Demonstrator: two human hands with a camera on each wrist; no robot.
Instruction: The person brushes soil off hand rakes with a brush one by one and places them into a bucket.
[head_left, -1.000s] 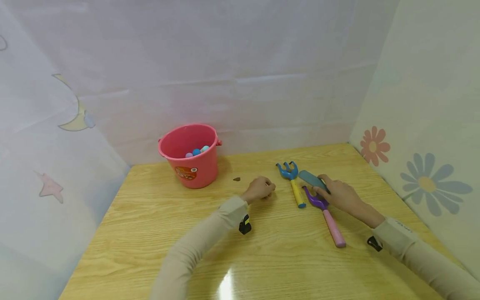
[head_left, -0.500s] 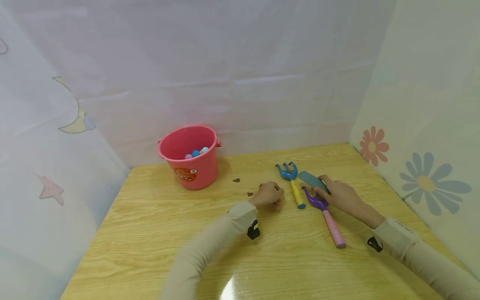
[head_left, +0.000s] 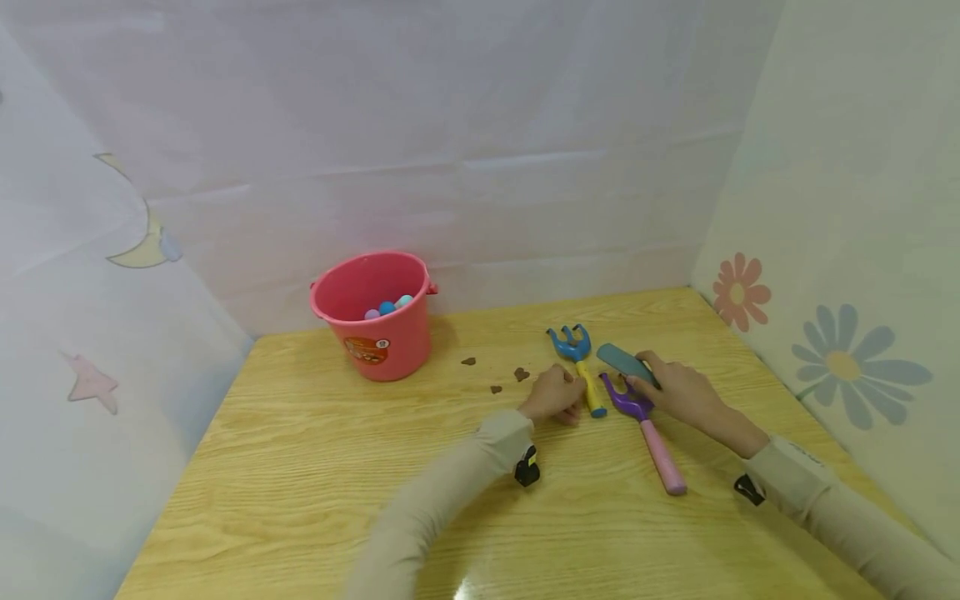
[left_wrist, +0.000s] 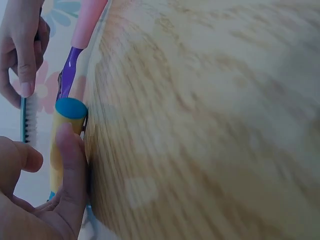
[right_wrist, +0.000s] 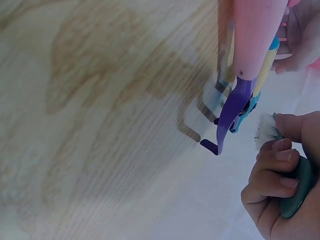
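My left hand (head_left: 557,394) is at the yellow handle of a blue-headed toy rake (head_left: 588,387) lying on the table. In the left wrist view, one straight finger (left_wrist: 71,155) lies against that handle, while another digit stands slightly apart on its far side. My right hand (head_left: 678,392) grips a teal brush (head_left: 624,362); its pale bristles (right_wrist: 266,131) and green handle (right_wrist: 298,187) show in the right wrist view. Below the brush lies a second toy rake (head_left: 660,454), with purple tines and a pink handle. Several small brown pieces (head_left: 522,374) lie left of my left hand.
A pink bucket (head_left: 401,342) with several small balls inside (head_left: 387,307) stands at the back left of the wooden table (head_left: 315,483). Printed cloth walls (head_left: 525,217) enclose the table at the back and sides.
My left hand has moved right, from beside the brown pieces to the yellow rake handle. More brown pieces show where it was. The right hand stays in place with the brush.
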